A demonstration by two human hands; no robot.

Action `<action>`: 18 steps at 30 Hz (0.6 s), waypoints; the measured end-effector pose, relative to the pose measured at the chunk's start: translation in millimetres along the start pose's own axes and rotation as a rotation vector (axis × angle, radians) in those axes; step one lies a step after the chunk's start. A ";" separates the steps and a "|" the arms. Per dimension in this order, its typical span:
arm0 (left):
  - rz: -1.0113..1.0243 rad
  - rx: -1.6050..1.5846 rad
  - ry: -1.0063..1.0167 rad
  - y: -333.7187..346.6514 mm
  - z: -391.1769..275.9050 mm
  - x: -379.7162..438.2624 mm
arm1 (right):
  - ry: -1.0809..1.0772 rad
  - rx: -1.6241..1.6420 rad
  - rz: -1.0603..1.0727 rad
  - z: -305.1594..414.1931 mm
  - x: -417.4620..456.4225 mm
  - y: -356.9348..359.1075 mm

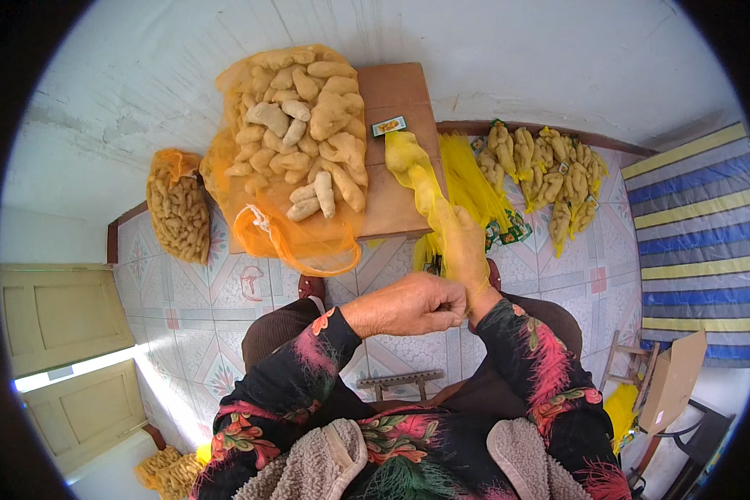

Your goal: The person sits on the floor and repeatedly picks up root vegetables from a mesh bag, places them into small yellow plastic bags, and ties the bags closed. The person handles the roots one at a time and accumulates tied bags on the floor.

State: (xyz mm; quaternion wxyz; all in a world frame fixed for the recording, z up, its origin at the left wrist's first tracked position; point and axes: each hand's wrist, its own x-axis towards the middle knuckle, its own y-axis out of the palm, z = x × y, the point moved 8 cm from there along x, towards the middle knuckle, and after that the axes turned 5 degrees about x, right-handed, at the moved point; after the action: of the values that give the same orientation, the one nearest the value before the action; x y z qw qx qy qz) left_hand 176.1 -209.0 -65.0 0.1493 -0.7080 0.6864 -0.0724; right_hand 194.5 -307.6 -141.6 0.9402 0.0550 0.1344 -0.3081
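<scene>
A yellow mesh bag [420, 181] stretches from the table up over my right hand [465, 247] to the wrist. Pale ginger pieces [406, 156] fill its far end, where a printed label [389, 126] is attached. The mesh blurs my right fingers, so their grip is unclear. My left hand [428, 303] is curled at the right wrist and pinches the rim of the mesh. Left of the bag, a large orange net sack [344, 247] lies with its mouth towards me. It is full of ginger roots [331, 115], and several loose pieces [325, 194] rest on top.
A brown table [394, 212] carries the sack. Empty yellow mesh bags [465, 181] with labels hang at its right edge. Filled ginger bags [556, 165] lie on the floor beyond. Another ginger sack [178, 209] stands at left. A cardboard box [674, 381] is at lower right.
</scene>
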 end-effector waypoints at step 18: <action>-0.026 -0.057 0.012 -11.8 0.7 -5.3 | -0.214 -0.073 -0.177 31.7 4.6 -7.4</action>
State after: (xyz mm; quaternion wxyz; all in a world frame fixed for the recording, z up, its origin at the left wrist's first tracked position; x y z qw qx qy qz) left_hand 187.3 -203.5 -61.5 0.1239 -0.7205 0.6798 -0.0589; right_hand 200.6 -322.1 -112.8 0.9196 -0.0243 0.0490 -0.3889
